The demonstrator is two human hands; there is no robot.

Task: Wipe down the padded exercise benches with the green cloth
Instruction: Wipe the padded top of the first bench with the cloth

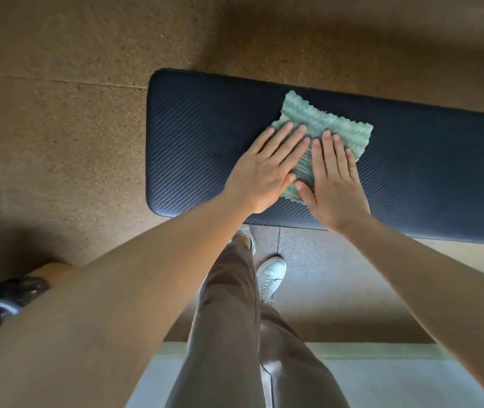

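Head view, looking down: a green cloth (327,134) lies spread on the dark padded bench (202,136), near its rounded left end. The left hand (267,169) and right hand (334,184) rest side by side on the cloth, each grip flat with fingers extended, clamping nothing. That flat press likely keeps the cloth from bunching and covers more of the surface per stroke.

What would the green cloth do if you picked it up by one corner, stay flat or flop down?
The green cloth would probably flop: it looks thin, with wavy edges. It likely weighs little. Pushed, it may bunch rather than slide, as the bench pad is ribbed and both hands are pressing it flat.
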